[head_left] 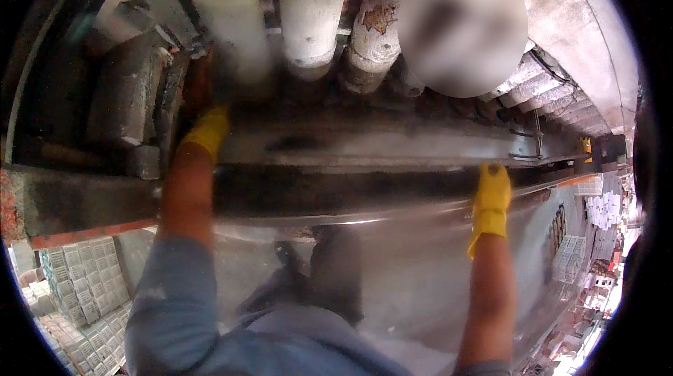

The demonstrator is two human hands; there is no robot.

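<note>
Both my hands wear yellow gloves. My left hand (209,132) reaches over a long dark metal trough (350,190) to its far side, beside a dark upright plate (170,106). Its fingers are smeared by motion and partly lost in shadow, so their state does not show. My right hand (493,190) is closed in a fist over the trough, toward its right part. What it holds, if anything, is hidden; a dark spot marks the top of the glove. Behind the trough lies a grey ledge (392,143), wet-looking and blurred.
Thick pale rollers or pipes (313,18) stand beyond the ledge, one with a brown worn patch. A thin metal rod (538,134) rises at the right. Stacked white crates (84,274) stand at lower left; another crate (569,258) sits on the floor at right.
</note>
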